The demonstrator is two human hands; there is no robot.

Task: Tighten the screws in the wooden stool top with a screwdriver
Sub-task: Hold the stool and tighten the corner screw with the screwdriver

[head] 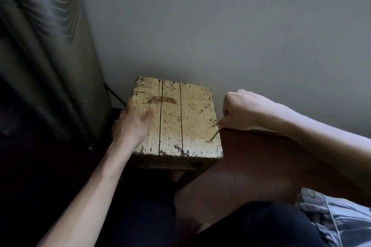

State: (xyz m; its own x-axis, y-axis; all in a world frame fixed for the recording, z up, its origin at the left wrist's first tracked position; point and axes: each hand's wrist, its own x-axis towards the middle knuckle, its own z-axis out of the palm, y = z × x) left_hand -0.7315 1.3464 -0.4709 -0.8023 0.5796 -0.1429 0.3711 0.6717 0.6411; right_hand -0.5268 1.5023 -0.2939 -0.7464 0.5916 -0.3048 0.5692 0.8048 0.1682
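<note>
A worn wooden stool top (190, 118), pale yellow with chipped paint and two dark gaps between its planks, stands against the wall. My left hand (130, 124) grips its left edge, thumb lying flat on the top. My right hand (241, 110) is closed around a screwdriver; only the thin shaft (215, 134) shows below my fist. It slants down to the left, and its tip touches the top near the front right corner. The screw itself is too small to make out.
A grey wall rises right behind the stool. A dark curtain (40, 56) hangs at the left, with a black cable (114, 94) beside it. Reddish-brown floor (251, 166) lies to the right, my dark trouser legs (251, 226) below, and patterned fabric (341, 216) at the bottom right.
</note>
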